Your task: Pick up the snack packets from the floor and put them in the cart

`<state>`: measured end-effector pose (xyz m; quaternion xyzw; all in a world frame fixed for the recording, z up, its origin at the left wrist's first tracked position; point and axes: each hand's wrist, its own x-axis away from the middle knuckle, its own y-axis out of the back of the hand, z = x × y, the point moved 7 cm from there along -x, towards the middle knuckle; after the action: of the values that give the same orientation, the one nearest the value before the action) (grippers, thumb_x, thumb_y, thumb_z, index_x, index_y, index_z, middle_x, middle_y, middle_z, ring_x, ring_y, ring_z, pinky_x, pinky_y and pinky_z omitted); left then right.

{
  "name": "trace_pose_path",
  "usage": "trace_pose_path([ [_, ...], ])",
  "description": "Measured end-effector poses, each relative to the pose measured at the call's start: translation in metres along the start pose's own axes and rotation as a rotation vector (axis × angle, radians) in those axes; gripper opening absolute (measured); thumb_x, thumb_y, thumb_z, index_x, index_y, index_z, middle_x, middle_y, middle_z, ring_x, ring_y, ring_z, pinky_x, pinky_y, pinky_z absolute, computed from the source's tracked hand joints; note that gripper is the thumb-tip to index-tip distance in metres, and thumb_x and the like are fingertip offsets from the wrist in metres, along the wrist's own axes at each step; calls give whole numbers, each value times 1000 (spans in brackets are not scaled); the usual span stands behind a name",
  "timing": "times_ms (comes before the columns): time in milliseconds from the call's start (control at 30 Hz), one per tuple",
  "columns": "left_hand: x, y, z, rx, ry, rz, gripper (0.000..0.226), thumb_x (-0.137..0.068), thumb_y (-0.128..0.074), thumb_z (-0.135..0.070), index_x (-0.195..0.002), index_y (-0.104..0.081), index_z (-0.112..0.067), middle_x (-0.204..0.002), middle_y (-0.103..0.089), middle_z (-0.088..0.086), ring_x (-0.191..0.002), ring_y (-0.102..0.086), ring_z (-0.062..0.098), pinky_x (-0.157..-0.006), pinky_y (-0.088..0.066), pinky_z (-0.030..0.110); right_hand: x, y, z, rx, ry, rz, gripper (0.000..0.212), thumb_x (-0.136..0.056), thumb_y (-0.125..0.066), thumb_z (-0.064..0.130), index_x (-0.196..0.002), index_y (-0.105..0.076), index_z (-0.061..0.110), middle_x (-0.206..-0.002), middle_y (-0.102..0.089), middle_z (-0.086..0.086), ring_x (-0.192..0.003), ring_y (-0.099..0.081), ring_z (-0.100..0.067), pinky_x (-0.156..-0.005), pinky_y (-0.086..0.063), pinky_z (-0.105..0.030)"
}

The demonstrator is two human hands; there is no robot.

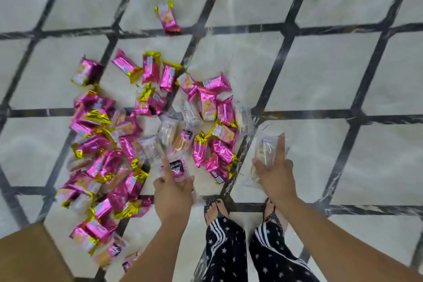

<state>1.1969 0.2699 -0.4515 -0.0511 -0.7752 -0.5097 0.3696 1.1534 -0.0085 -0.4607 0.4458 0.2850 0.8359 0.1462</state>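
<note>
Pink-and-gold snack packets (130, 144) lie in a pile on the tiled floor (320, 71). One stray packet (168, 18) lies beyond the pile. At the pile's near edge the left hand (174, 192) pinches a pink-labelled packet (177, 168), forefinger straight. Right of the pile, the right hand (275, 175) clasps clear packets (264, 151). A brown surface (29, 252) shows near-left of the pile, and I cannot tell what it holds.

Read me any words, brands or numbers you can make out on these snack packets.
No text can be read.
pink foil packets: lettering there, blurred.
dark-label packet in the left hand: blurred.
clear packet in the right hand: too faint.
</note>
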Motion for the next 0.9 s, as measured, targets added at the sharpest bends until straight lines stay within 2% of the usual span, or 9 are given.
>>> trace_pose_path([
  [133,60,74,-46,-30,-166,-10,87,-93,-60,-48,-157,-2,-35,-133,-45,19,-81,-50,22,-65,-39,31,55,59,49,26,91,51,88,-95,-54,45,-147,17,48,-104,-46,-16,-70,-55,-26,-62,-41,-30],
  [233,111,123,-76,-28,-261,-18,88,-93,-58,-50,-155,2,-38,-131,-47,23,-86,-59,28,-61,-42,32,102,111,80,-1,150,58,90,-94,-57,43,-142,18,54,-103,-46,-14,-71,-57,-26,-62,-42,-30],
  [333,166,172,-102,-5,-341,-79,89,-93,-57,-52,-150,12,-43,-114,-55,20,-88,-56,27,-57,-37,31,153,163,96,-42,173,34,92,-93,-59,45,-142,18,56,-107,-45,-12,-74,-56,-22,-67,-43,-30],
  [400,206,201,-116,9,-414,-127,90,-93,-59,-49,-147,13,-40,-102,-58,13,-97,-51,26,-62,-33,31,185,192,98,-50,196,17,97,-91,-60,47,-136,24,61,-107,-48,-12,-72,-55,-20,-64,-42,-29],
  [500,260,228,-128,11,-554,-155,90,-92,-63,-45,-152,3,-33,-79,-46,-6,-95,-50,27,-67,-36,33,231,226,94,-49,239,4,100,-88,-62,48,-133,26,63,-102,-51,-12,-72,-55,-19,-60,-38,-28],
  [667,317,241,-119,-16,-667,-108,84,-91,-63,-46,-156,-11,-32,-81,-49,-3,-85,-51,23,-65,-41,35,302,262,65,-104,194,-73,101,-87,-64,47,-148,16,48,-125,-48,-10,-105,-53,-26,-79,-46,-36],
  [767,330,242,-106,40,-674,-34,86,-87,-59,-53,-151,-1,-51,-76,-52,0,-74,-52,18,-61,-41,35,341,266,45,-149,158,-173,101,-87,-65,46,-149,14,45,-119,-52,-10,-107,-53,-28,-83,-47,-37],
  [833,333,239,-100,45,-721,62,85,-82,-53,-61,-141,8,-66,-72,-57,4,-70,-56,18,-60,-42,34,365,264,31,-232,114,-243,99,-87,-66,43,-152,8,40,-139,-45,-8,-126,-44,-28,-92,-42,-35],
  [900,340,238,-105,-20,-830,159,83,-82,-50,-64,-139,9,-69,-72,-57,7,-68,-56,22,-59,-42,34,389,260,17,-308,60,-296,99,-87,-66,44,-153,7,40,-155,-31,0,-138,-35,-23,-101,-38,-35],
])
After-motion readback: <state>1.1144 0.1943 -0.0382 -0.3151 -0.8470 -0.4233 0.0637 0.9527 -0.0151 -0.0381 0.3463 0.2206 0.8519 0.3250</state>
